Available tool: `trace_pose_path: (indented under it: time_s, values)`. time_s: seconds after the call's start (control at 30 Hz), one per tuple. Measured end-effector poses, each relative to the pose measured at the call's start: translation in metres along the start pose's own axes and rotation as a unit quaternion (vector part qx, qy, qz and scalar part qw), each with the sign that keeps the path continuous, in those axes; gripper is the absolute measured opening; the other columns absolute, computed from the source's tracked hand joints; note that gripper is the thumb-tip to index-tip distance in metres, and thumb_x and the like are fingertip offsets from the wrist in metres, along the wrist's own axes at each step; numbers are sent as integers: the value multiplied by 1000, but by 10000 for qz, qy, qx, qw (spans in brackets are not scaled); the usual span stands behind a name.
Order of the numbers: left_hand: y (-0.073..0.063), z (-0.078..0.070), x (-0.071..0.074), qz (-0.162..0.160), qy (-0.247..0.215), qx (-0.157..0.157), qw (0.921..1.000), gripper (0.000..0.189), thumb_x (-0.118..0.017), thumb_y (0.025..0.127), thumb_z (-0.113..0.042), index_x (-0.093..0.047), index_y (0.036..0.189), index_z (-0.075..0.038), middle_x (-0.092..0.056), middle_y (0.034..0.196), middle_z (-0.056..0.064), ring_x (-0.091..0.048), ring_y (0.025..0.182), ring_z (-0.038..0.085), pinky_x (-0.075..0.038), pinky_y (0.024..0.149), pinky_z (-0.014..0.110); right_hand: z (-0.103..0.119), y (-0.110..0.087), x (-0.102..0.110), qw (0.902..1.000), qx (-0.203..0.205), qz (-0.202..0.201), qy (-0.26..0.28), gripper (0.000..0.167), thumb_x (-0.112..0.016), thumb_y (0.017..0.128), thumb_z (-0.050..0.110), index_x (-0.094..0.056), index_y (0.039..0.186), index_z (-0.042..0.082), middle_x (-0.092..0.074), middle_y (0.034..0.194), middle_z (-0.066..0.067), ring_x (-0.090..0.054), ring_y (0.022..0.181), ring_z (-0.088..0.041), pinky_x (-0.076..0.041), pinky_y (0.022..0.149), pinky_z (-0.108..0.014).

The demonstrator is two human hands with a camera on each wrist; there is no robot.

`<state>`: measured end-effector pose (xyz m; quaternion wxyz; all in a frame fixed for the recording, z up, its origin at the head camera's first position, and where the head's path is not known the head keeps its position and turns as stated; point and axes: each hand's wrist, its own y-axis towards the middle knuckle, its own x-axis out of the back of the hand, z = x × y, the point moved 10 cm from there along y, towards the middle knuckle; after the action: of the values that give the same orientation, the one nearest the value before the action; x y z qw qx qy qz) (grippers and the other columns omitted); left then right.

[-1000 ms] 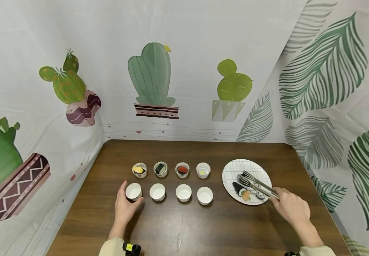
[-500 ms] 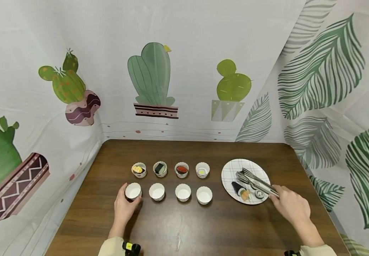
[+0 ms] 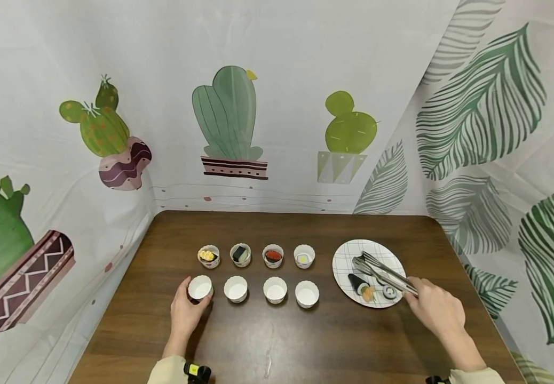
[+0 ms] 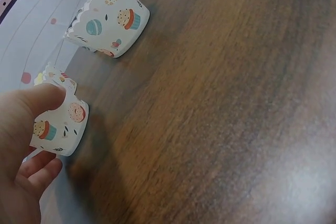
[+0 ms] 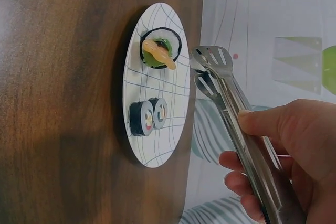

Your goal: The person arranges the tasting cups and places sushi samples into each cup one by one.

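Note:
My left hand (image 3: 187,313) holds a white paper baking cup (image 4: 62,124) between thumb and fingers, at the left end of the front row; its side is printed with cupcakes. My right hand (image 3: 434,309) grips a pair of metal tongs (image 5: 249,145), whose slotted tips hold nothing and hang above the plate. On the round white plate (image 3: 346,256) with a thin grid pattern lie a cone-shaped sushi hand roll (image 3: 361,285) with an orange topping and two small maki rolls (image 5: 148,115). In the head view the tongs partly cover the plate.
Three more white baking cups (image 3: 274,289) continue the front row. Behind them, cups hold yellow-topped sushi (image 3: 207,255), black-banded sushi (image 3: 240,253) and red-topped sushi (image 3: 273,256); another cup (image 3: 305,256) shows a yellow spot inside. Printed cloth (image 3: 286,106) hangs behind the brown table (image 3: 238,346).
The tongs' tips have shifted slightly toward the back of the plate. The left hand stays at the same cup.

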<state>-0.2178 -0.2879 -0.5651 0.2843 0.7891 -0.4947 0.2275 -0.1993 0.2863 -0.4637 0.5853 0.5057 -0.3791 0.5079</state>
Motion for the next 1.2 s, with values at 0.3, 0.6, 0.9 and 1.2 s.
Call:
trace_pose_path:
  time_s: [0.3,0.6,0.9,1.2]
  values:
    - [0,1,-1,38,28,87,10000,68,-80,65,-11,-49,124,1,-55,120,26,-52,109,43,-40,88,54,5,2,0,10000,-25,76,17,32,-66,78,23,-63,104,6,-65,89,-15,-60,65,-41,-41,47,-50]
    - [-1,-1,0,47,-5,102,9999,66,-80,66,-10,-50,123,2,-56,119,26,-52,108,43,-40,88,54,21,11,3,10000,89,-21,34,29,-66,77,22,-65,102,6,-64,85,-12,-61,63,-37,-42,47,-48]
    - [-1,-1,0,41,-11,84,10000,66,-79,66,-10,-49,123,3,-55,119,26,-52,109,43,-40,88,54,46,22,4,9996,252,-18,96,30,-65,79,22,-65,106,7,-67,96,-15,-62,67,-37,-44,49,-47]
    - [-2,-1,2,-81,20,-75,9999,65,-80,65,-9,-50,122,3,-55,117,26,-52,107,43,-41,86,54,70,35,4,9991,393,-101,102,31,-68,78,23,-65,106,10,-67,90,-11,-62,64,-34,-41,45,-45]
